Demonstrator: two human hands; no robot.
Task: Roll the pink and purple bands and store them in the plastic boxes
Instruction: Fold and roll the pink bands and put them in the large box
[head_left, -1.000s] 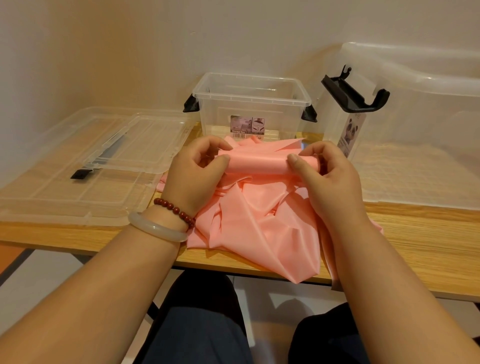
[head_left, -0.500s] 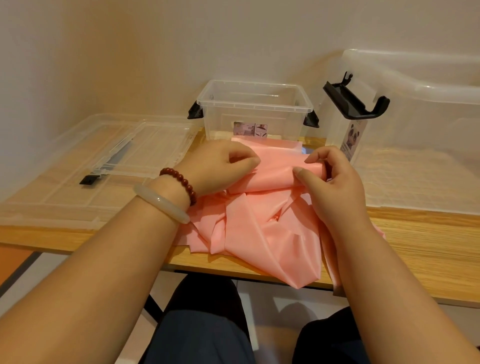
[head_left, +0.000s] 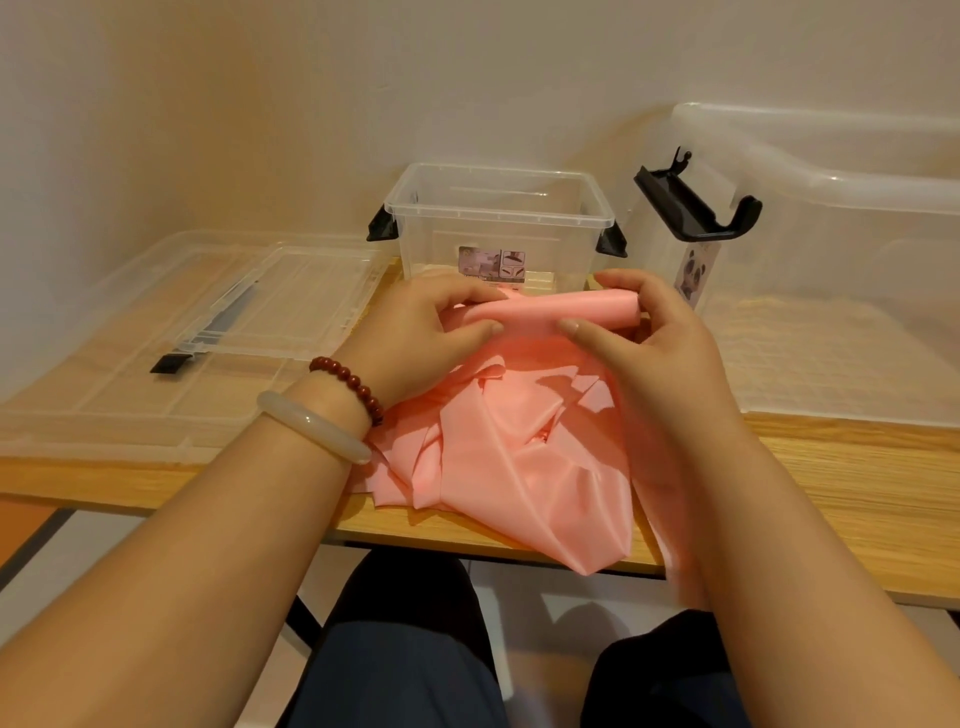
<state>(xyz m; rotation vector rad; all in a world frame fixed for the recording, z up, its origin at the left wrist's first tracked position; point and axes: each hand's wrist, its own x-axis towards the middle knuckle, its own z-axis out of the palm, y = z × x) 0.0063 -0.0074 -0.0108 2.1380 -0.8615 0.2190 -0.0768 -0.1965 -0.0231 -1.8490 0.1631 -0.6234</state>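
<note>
Head, left hand (head_left: 415, 335), right hand (head_left: 657, 358) pinching pink band (head_left: 524, 457)

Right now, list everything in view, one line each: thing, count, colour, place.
table: one, light wood, under everything
pink band: one, pink, far end rolled, rest crumpled on the table, draping over its near edge
small plastic box: one, clear with black latches, open, behind the band
large plastic box: one, clear with black latch and panda sticker, right of the small box
large lid: one, clear, table's left side
small lid: one, clear, lying on the large lid
bead bracelet: one, dark red, left wrist
bangle: one, pale, left wrist
left hand: one, grips the roll's left end
right hand: one, grips the roll's right end
legs: two, dark trousers, below the table's edge
</note>
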